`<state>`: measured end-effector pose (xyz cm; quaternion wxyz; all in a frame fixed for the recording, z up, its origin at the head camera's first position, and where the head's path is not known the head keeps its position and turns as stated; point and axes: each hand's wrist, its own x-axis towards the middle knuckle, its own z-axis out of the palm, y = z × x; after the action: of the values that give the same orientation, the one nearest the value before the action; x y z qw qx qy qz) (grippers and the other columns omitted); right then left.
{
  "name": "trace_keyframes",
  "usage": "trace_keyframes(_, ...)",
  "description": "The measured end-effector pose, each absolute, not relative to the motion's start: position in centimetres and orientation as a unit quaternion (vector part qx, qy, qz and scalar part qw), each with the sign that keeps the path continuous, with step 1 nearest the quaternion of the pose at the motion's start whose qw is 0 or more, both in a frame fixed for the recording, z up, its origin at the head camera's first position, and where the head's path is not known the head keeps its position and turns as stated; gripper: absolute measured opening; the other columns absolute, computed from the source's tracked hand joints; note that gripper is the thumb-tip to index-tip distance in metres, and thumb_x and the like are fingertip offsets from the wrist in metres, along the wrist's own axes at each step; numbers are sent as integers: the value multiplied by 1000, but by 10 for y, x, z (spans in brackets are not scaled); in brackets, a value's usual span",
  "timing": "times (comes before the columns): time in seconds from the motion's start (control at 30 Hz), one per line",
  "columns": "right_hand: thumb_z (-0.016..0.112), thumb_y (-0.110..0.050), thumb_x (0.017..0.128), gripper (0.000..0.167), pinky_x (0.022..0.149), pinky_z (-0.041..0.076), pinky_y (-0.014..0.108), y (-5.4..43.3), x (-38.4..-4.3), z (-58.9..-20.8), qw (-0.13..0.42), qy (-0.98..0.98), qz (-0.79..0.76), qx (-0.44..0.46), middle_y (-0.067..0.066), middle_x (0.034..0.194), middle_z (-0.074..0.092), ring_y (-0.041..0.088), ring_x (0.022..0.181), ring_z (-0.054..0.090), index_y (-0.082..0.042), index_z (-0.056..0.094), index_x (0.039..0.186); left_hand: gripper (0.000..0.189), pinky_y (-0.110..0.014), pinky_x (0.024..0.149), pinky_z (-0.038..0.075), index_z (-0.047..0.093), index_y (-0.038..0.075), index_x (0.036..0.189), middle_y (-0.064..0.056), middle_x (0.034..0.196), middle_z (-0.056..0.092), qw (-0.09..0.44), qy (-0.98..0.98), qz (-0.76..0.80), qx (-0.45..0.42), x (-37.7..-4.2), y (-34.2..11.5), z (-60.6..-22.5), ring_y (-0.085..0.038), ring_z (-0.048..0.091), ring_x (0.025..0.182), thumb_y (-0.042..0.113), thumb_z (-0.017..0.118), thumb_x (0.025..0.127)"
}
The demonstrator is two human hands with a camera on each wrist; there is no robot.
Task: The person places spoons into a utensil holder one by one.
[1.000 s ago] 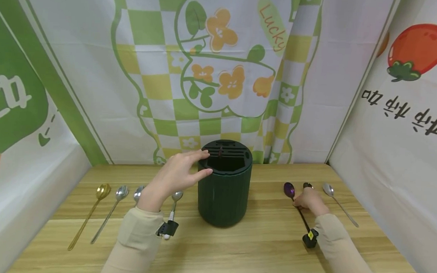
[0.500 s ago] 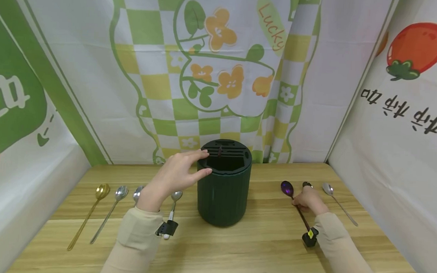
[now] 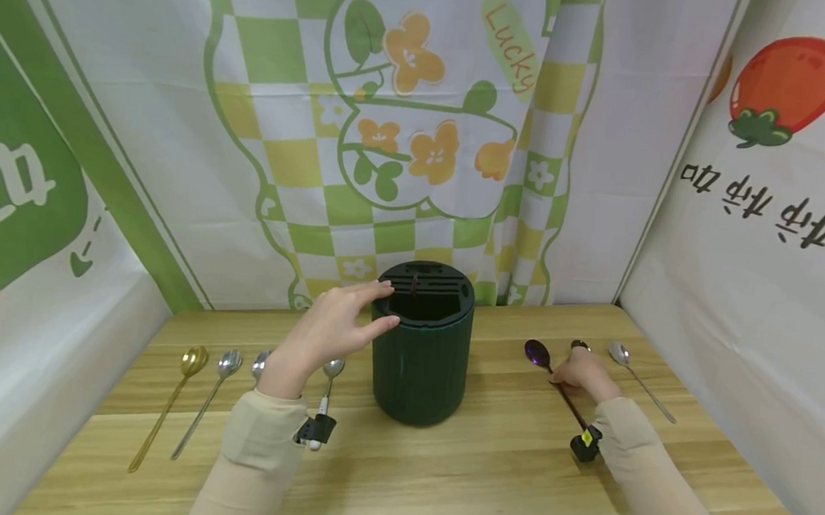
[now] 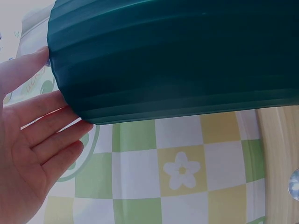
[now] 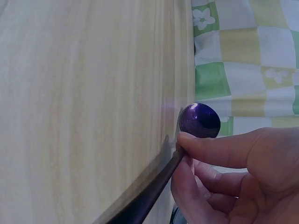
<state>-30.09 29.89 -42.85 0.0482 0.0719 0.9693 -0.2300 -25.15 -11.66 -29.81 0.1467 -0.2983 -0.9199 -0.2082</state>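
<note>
A dark green ribbed utensil holder (image 3: 420, 373) stands upright mid-table, its black slotted top holding a thin reddish item (image 3: 414, 284). My left hand (image 3: 333, 327) rests at its rim; in the left wrist view the thumb and straight fingers (image 4: 49, 126) touch the holder's edge (image 4: 173, 60). On the right, my right hand (image 3: 585, 372) pinches the handle of a purple spoon (image 3: 536, 353) between thumb and fingers. The right wrist view has its bowl (image 5: 200, 120) just past the thumb. A dark spoon (image 3: 580, 345) is mostly hidden behind that hand.
Left of the holder lie a gold spoon (image 3: 192, 361), a silver spoon (image 3: 229, 363), another partly hidden by my left arm (image 3: 260, 363), and a white-handled spoon (image 3: 334, 368). A silver spoon (image 3: 619, 352) lies far right. Printed cloth (image 3: 388, 180) hangs behind the table.
The purple spoon's bowl has shifted a little left, turning the spoon in my right hand. My left hand stays at the holder's rim.
</note>
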Motion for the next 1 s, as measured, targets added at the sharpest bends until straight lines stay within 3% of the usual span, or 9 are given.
trace_keyframes(0.1,77,-20,75,32,68,48,36,298,-301,-426,48,969,-231,71,15,78,61,26,73,57,5,59,85,54,-47,101,45,54,13,135,-7,140,52,149,-918,-209,-301,-251,-116,-297,-29,53,124,47,57,92)
trace_keyframes(0.37,76,-15,76,18,53,44,24,295,-300,-425,42,963,-260,60,3,58,63,12,52,57,0,67,72,54,-46,101,45,54,13,135,-6,140,52,144,-919,-214,-300,-251,-118,-298,-28,52,125,47,56,93)
trace_keyframes(0.57,75,-16,77,21,51,42,22,293,-299,-421,31,960,-273,43,1,55,61,10,51,54,-5,63,63,54,-46,101,45,54,13,135,-6,140,52,144,-918,-213,-300,-252,-117,-299,-27,52,125,48,56,93)
trace_keyframes(0.83,72,-10,80,13,54,52,24,285,-291,-412,37,943,-327,44,5,67,63,14,60,62,1,66,75,54,-46,101,45,54,14,135,-5,140,52,145,-919,-213,-299,-252,-117,-299,-27,53,125,48,55,93)
trace_keyframes(1.0,70,-10,82,14,54,51,24,280,-289,-407,38,943,-328,37,6,66,64,16,60,62,2,68,77,54,-46,101,45,54,14,135,-5,140,52,144,-919,-213,-299,-252,-117,-299,-27,52,125,48,55,93)
